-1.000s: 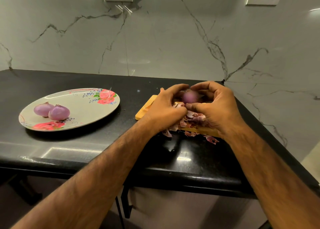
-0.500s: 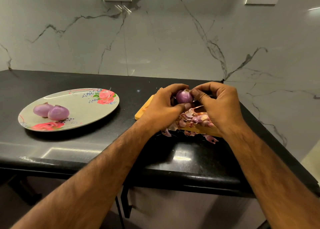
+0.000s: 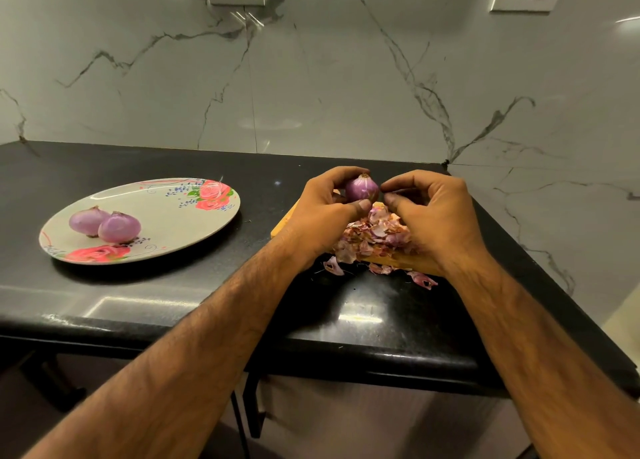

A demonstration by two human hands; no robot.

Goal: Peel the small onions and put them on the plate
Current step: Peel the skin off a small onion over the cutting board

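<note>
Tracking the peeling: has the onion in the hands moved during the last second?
Yes, slightly left: the onion, gripped in the left hand, is now farther from the wall corner and nearer the plate.

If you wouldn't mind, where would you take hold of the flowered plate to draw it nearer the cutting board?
I would pinch the plate by its right rim, coming from the cutting board side. That edge is bare and nearest the board, while the two peeled onions sit toward its left, so a low, level pull probably keeps them from rolling.
</note>
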